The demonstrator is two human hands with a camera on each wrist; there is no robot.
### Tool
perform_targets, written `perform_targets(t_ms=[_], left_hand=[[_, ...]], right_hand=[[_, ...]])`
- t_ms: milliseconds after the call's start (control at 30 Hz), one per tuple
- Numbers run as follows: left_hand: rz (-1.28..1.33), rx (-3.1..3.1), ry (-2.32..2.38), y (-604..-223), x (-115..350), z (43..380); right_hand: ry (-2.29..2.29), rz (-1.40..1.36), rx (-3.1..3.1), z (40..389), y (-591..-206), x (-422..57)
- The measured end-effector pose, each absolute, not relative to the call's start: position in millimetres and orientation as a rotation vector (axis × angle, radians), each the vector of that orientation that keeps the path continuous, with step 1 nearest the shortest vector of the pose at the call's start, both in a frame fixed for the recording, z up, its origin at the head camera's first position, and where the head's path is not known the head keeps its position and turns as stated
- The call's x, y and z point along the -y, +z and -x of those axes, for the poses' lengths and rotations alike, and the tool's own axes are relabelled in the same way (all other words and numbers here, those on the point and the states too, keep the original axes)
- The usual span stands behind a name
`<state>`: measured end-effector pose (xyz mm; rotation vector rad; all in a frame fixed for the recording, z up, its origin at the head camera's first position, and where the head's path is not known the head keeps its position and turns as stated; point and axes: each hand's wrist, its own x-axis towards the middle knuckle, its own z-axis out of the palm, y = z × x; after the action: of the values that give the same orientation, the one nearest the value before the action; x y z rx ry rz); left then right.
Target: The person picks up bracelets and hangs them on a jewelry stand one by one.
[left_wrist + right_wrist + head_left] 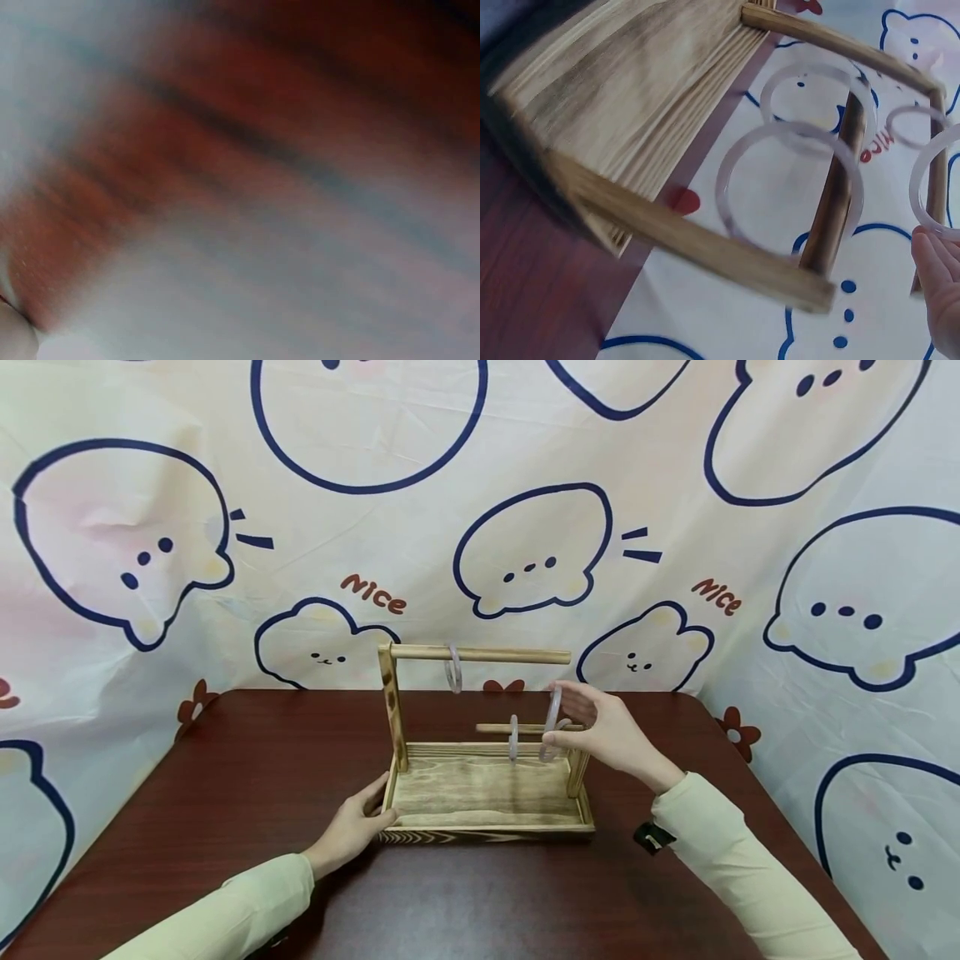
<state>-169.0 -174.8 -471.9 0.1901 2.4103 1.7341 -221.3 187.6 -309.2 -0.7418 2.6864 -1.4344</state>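
Observation:
A wooden jewelry rack (480, 817) has a tray base, a long upper bar (517, 656) and a short lower bar (491, 728). My left hand (351, 827) grips the tray's left end, thumb on the rim. At the right, my right hand (611, 731) pinches a pale translucent bangle (554, 703) between thumb and fingers, close to the lower bar's post. One bangle (450, 672) hangs on the upper bar. Two hang on the lower bar, a nearer bangle (724, 187) and another bangle (769, 97) in the right wrist view. The left wrist view is blurred.
The rack stands on a dark red-brown table (285, 760). A cloth backdrop (420, 543) with cartoon drawings hangs behind and at both sides. A black strap (654, 837) shows by the right sleeve.

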Motion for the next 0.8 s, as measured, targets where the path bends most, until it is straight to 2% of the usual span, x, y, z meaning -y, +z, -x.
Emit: perform_targets(t_ms=[800], left_hand=[[-0.203, -2.351, 1.829, -471, 173, 167]], right_hand=[[-1.470, 0.580, -2.691, 263, -294, -226]])
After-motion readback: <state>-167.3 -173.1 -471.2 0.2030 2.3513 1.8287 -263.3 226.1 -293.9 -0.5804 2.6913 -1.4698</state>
